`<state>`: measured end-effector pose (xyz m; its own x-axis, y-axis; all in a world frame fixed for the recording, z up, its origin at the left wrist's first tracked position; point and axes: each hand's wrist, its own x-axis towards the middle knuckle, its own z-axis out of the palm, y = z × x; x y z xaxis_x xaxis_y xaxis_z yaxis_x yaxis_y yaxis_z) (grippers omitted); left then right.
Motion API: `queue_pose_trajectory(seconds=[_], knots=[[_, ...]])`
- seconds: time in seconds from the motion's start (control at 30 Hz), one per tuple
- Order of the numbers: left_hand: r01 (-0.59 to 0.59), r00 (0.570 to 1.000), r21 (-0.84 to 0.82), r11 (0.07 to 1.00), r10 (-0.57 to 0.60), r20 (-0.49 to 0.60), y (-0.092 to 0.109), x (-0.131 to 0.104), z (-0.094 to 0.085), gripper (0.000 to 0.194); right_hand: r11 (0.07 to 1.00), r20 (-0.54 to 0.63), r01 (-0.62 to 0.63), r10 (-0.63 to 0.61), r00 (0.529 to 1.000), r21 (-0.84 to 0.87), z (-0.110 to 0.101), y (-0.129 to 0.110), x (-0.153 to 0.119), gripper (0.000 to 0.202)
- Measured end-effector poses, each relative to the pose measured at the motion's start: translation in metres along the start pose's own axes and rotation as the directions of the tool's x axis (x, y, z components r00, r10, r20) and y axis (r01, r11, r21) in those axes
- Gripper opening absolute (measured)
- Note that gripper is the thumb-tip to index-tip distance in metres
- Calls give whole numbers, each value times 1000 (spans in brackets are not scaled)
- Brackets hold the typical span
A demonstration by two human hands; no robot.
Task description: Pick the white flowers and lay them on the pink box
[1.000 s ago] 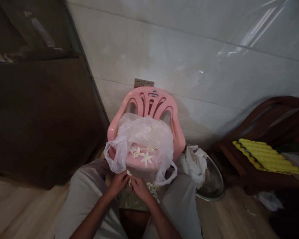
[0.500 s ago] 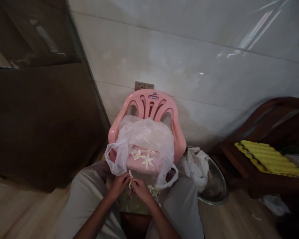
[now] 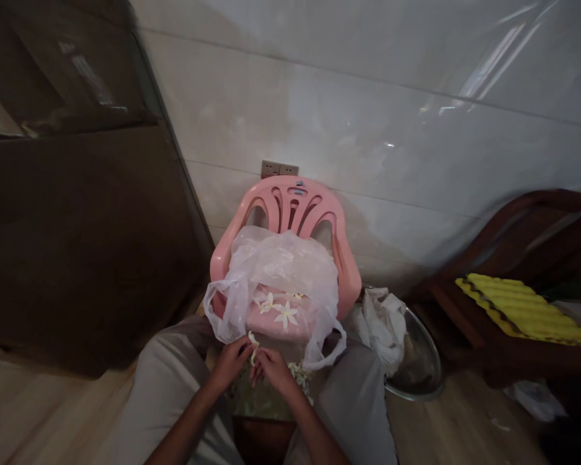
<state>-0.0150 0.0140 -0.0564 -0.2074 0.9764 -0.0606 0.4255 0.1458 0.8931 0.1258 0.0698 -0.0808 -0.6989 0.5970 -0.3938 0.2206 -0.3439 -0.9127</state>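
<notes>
Between my knees, my left hand (image 3: 234,359) pinches a small white flower (image 3: 252,338). Close against it, the fingers of my right hand (image 3: 271,368) are closed on the same flower, whose lower part shows between the two hands. Beyond them, two white star-shaped flowers (image 3: 286,314) lie at the mouth of a thin clear plastic bag (image 3: 290,258), on the seat of a pink plastic chair (image 3: 349,284). A pile of white petals or flowers (image 3: 298,373) is partly hidden behind my right wrist.
A metal basin (image 3: 428,361) with a crumpled white bag (image 3: 385,323) stands right of my knee. Farther right, a dark wooden chair (image 3: 455,313) bears a yellow ridged pad (image 3: 523,309). At left stands a dark cabinet (image 3: 77,252). A tiled wall (image 3: 368,129) is behind.
Both hands stay together at the flower, with only slight finger movement. The view has shifted a little; the chair and the flowers on it have not moved.
</notes>
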Motion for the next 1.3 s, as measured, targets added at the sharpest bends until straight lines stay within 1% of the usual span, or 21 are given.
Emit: queue_pose_trajectory(seconds=[0.2, 0.37, 0.47, 0.67, 0.8, 1.0, 1.3], knots=[[-24, 1000, -9, 1000, 24, 2, 2, -2, -1, 34, 999, -3, 33, -33, 999, -7, 0, 1, -1, 37], [-21, 999, 69, 997, 20, 26, 2, -3, 0, 31, 999, -11, 12, -13, 1000, -36, 1, 2, -4, 22], [-20, 999, 92, 996, 17, 40, 2, -4, 1, 30, 999, -19, 13, -14, 1000, -45, 1, 3, -4, 17], [-22, 996, 41, 999, 18, 88, -1, -5, 3, 30, 995, -54, 75, -79, 995, -65, 0, 7, -2, 19], [7, 996, 23, 1000, -8, 85, -2, -5, 4, 32, 989, -95, 112, -122, 988, -99, -1, 7, -3, 17], [0, 994, 9, 1000, -1, 113, 2, -5, 4, 38, 979, -120, 124, -145, 982, -164, -2, -2, -8, 16], [-16, 991, 60, 998, 8, 135, -4, -4, 7, 39, 961, -148, 108, -149, 978, -254, -5, -5, -11, 18]])
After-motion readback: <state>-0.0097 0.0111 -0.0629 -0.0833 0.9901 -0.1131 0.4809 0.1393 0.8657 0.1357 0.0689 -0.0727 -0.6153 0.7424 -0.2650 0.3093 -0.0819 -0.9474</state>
